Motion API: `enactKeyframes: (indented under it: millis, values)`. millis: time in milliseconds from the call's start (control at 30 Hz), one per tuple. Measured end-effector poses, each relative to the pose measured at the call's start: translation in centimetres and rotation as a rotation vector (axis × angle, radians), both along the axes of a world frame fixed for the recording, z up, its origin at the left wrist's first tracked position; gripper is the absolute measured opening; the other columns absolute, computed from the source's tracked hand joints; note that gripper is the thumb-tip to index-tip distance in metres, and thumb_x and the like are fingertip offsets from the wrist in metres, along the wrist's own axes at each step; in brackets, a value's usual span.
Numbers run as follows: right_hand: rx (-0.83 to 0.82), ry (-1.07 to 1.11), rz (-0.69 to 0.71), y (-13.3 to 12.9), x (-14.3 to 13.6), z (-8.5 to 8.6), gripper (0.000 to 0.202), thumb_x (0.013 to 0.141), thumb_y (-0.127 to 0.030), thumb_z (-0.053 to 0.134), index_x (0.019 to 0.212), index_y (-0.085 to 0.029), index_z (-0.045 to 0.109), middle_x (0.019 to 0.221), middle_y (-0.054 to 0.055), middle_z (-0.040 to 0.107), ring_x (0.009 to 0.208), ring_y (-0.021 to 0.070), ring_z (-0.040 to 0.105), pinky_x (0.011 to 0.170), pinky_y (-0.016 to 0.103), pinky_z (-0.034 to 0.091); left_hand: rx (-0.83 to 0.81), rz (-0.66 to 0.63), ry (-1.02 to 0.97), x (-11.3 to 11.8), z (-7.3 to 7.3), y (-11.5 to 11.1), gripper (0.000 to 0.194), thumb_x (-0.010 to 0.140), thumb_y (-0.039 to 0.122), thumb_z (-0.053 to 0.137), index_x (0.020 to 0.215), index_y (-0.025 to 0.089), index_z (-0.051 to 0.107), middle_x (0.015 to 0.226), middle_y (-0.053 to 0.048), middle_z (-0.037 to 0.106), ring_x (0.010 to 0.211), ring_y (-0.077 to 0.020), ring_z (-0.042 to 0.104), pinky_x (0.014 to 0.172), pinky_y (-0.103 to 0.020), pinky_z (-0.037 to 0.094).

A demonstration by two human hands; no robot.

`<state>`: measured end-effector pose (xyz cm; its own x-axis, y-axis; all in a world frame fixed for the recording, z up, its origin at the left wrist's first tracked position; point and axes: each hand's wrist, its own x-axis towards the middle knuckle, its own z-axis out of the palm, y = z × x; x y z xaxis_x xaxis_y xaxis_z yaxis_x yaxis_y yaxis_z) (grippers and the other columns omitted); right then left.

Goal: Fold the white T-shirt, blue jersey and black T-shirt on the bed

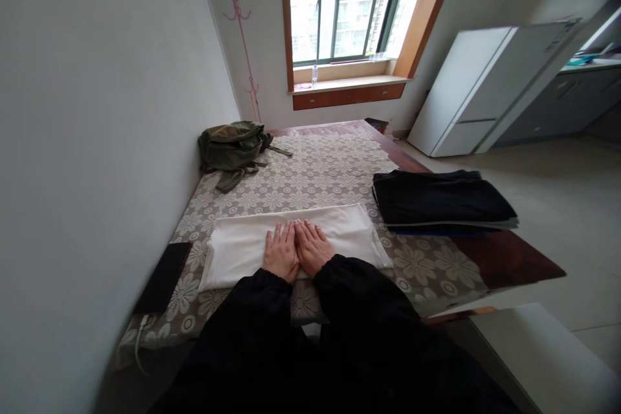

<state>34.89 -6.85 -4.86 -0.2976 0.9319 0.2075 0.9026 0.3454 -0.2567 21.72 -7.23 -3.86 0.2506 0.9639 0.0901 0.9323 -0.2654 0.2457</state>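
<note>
Head view: resting left hand and right hand flat, grasping nothing; folded cloth equally beneath both, long axis crosswise.

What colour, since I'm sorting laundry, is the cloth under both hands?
The cloth is white, shown in the head view.

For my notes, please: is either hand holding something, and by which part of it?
Nothing is held: the left hand and right hand lie flat on the white cloth.
</note>
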Motion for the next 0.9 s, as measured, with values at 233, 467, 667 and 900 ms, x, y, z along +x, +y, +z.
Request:
enactKeyframes:
  millis: [233,467,667,900]
  values:
    - [0.004,-0.050,-0.034,-0.3,0.9,-1.7,0.063,0.101,-0.034,0.035,0.160,-0.009,0.038,0.169,0.013,0.026,0.157,0.0325,0.023,0.127,0.053,0.015,0.095,-0.007,0.014,-0.8,-1.7,-0.2,0.063,0.101,0.030,0.035,0.163,0.021,0.034,0.166,-0.006,0.037,0.157,-0.0280,0.025,0.130,-0.053,0.011]
    - [-0.045,-0.053,-0.055,1.2,0.3,-0.3,0.064,0.102,-0.032,0.033,0.160,-0.007,0.035,0.169,0.014,0.027,0.157,0.0325,0.023,0.126,0.054,0.018,0.047,-0.009,0.049,-0.6,-0.4,1.6,0.062,0.101,0.030,0.035,0.161,0.017,0.036,0.168,-0.007,0.033,0.157,-0.0310,0.024,0.128,-0.057,0.013]
    - [-0.042,-0.056,-0.033,1.8,0.4,0.0,0.065,0.102,-0.031,0.033,0.160,-0.002,0.034,0.169,0.018,0.025,0.157,0.0321,0.022,0.127,0.051,0.019,0.058,-0.020,0.039,-0.7,-0.5,2.4,0.063,0.100,0.030,0.037,0.162,0.020,0.035,0.169,-0.007,0.031,0.158,-0.0314,0.023,0.128,-0.058,0.013]
    - [-0.050,-0.067,0.034,2.5,0.5,0.1,0.065,0.103,-0.030,0.029,0.160,0.002,0.030,0.169,0.019,0.021,0.159,0.0298,0.019,0.128,0.047,0.016,0.058,-0.034,0.023,-0.6,-0.3,2.9,0.063,0.101,0.029,0.035,0.163,0.019,0.032,0.168,-0.008,0.033,0.158,-0.0313,0.022,0.128,-0.057,0.010]
